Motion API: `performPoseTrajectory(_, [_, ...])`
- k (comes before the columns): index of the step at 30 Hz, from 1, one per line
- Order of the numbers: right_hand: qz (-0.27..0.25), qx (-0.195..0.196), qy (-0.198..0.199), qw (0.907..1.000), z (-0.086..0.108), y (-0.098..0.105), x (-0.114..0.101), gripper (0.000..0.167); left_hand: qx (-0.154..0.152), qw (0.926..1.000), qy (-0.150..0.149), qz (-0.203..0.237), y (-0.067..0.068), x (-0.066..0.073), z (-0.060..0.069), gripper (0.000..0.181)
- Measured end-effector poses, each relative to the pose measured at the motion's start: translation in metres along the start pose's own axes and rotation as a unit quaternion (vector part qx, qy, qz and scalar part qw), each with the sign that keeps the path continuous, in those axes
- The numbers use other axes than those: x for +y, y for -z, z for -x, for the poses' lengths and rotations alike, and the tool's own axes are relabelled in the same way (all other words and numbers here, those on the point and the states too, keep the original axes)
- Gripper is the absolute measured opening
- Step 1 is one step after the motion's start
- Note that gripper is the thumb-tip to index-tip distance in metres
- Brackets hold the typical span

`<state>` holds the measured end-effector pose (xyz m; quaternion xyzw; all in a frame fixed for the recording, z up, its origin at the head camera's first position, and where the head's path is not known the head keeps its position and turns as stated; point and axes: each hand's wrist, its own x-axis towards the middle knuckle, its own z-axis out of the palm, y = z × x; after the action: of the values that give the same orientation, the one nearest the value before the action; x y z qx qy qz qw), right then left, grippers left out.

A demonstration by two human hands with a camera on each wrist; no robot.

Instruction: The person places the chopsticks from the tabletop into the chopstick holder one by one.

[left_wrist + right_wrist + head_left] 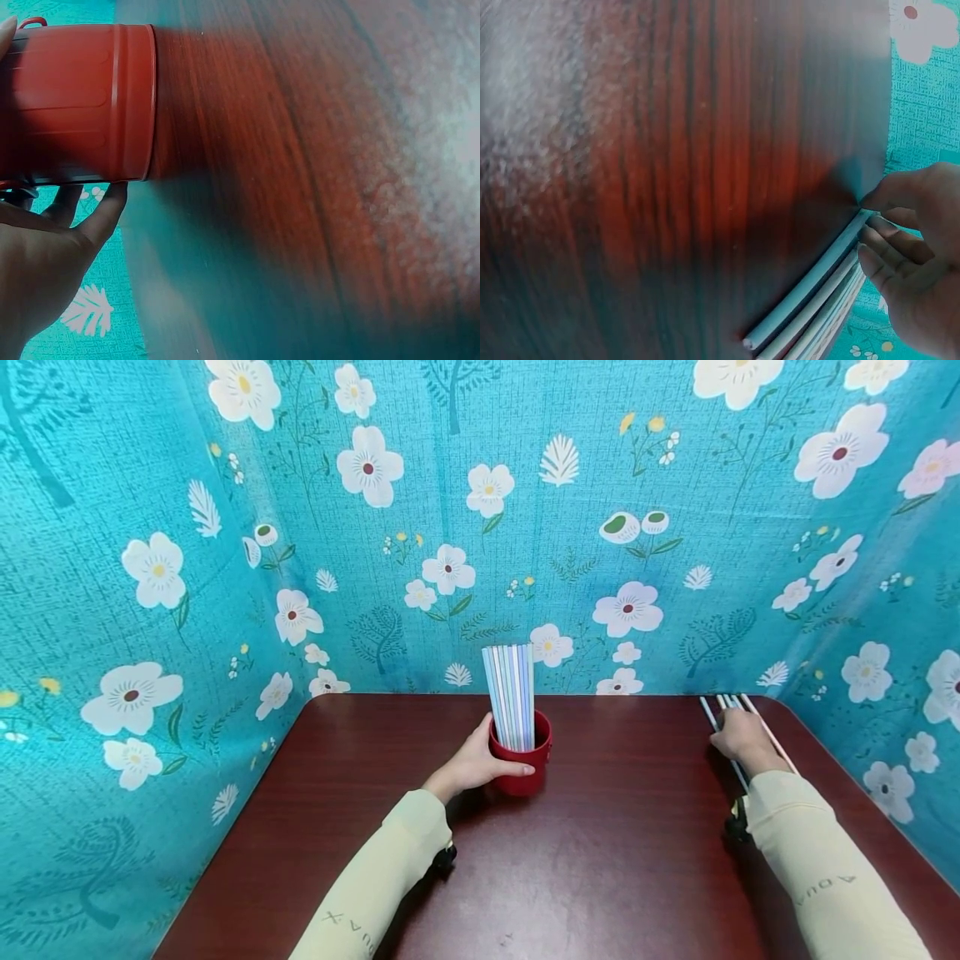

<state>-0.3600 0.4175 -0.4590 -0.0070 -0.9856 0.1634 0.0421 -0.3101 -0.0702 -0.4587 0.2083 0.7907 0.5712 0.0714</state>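
A red metal bucket (520,782) stands upright near the middle of the table, with a bundle of pale blue, white and lilac straws (512,697) leaning in it. My left hand (474,763) grips the bucket from the left side, thumb across its front and fingers partly hidden behind it. At the far right, my right hand (742,739) is over several more straws lying on the table. In the right wrist view, its thumb and fingertips pinch the end of a pale blue straw (808,283), beside other straws (810,322) lying close together.
The dark reddish wooden table (630,860) has a glossy surface. A teal flowered cloth (465,527) hangs behind it and along both sides, close to the table's back edge.
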Motion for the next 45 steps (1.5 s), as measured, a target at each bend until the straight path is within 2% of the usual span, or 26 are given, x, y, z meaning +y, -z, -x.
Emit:
performPoseTrajectory(5, [-0.005,-0.004,0.008,0.9999,-0.003,-0.006,-0.001,0.031,-0.001,1.0,0.006,-0.001,0.0,-0.001,0.0,0.093])
performPoseTrajectory(12, [-0.007,0.004,0.029,0.9995,-0.006,-0.011,-0.012,0.032,-0.003,1.0,0.003,0.006,0.0,0.002,0.001,0.091])
performPoseTrajectory(15, [-0.013,-0.003,0.028,0.9995,-0.007,-0.011,-0.019,0.031,-0.001,1.0,0.005,0.006,0.0,0.002,0.001,0.091])
performPoseTrajectory(22, [-0.011,-0.014,0.026,0.9995,-0.012,-0.014,-0.028,0.029,-0.011,0.9996,0.025,0.011,0.004,0.035,0.013,0.089])
performPoseTrajectory(30, [-0.018,-0.034,0.026,0.9989,-0.014,-0.017,-0.04,0.031,-0.005,0.9997,0.022,0.013,0.001,0.007,0.002,0.094])
performPoseTrajectory(36, [-0.027,-0.08,0.029,0.996,-0.016,-0.015,-0.055,0.034,0.003,1.0,0.009,0.001,0.001,0.002,0.0,0.092])
performPoseTrajectory(45, [-0.034,-0.094,0.056,0.9934,-0.018,-0.021,-0.072,0.032,0.0,0.9999,0.01,0.002,0.0,0.002,0.001,0.093])
